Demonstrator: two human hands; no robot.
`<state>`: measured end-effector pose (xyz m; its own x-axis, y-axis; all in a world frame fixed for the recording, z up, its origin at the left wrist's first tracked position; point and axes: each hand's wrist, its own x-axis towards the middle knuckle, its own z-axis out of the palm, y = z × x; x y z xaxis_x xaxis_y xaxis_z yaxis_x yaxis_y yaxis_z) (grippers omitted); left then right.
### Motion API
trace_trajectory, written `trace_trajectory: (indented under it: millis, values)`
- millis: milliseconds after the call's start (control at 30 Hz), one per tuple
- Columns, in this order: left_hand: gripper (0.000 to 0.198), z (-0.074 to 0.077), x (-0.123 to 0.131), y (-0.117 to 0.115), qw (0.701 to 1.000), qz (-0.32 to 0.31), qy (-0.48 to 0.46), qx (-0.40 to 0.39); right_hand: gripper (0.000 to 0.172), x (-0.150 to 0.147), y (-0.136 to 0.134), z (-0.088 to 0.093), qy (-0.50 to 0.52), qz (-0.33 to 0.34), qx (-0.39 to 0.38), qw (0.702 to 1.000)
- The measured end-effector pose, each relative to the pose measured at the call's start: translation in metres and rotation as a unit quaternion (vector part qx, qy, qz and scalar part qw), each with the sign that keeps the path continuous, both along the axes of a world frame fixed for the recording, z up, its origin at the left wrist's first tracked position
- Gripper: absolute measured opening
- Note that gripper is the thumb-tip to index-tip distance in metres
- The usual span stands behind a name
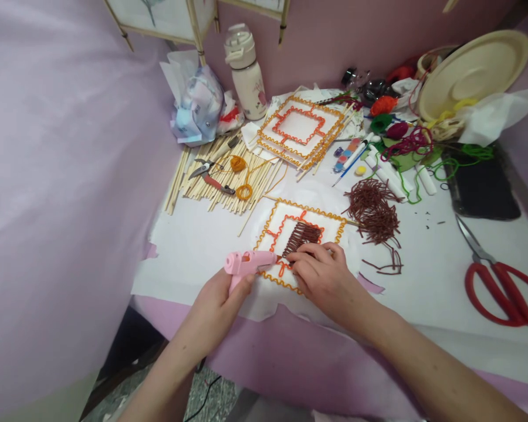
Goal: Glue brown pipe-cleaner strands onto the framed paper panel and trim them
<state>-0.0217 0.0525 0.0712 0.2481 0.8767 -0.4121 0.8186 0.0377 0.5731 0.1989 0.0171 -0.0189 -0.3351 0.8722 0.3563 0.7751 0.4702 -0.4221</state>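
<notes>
My left hand (220,305) is wrapped round a pink glue gun (249,262) whose nozzle points right at a white square panel (286,231) edged in yellow and orange cord. My right hand (323,272) rests on the panel's near edge, fingers curled and pressing on short brown cord pieces (301,234) laid in rows in the panel's middle. What the fingertips pinch is hidden. A loose heap of brown cord pieces (374,211) lies just right of the panel.
Bamboo sticks (220,176) with pliers (211,176) lie at the back left. Finished corded panels (299,126), a bottle (246,73), paints (345,155), coloured yarn (396,129), a plate (470,73), a dark tray (479,187) and red scissors (506,287) surround the work.
</notes>
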Motion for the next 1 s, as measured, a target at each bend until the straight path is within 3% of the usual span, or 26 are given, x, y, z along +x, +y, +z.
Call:
trace_trajectory:
  millis: [1000]
  values:
    - [0.043, 0.0055, 0.0037, -0.0006, 1.0, -0.006, 0.016, 0.005, 0.011, 0.0017, -0.0008, 0.0001, 0.0, 0.001, -0.011, 1.0]
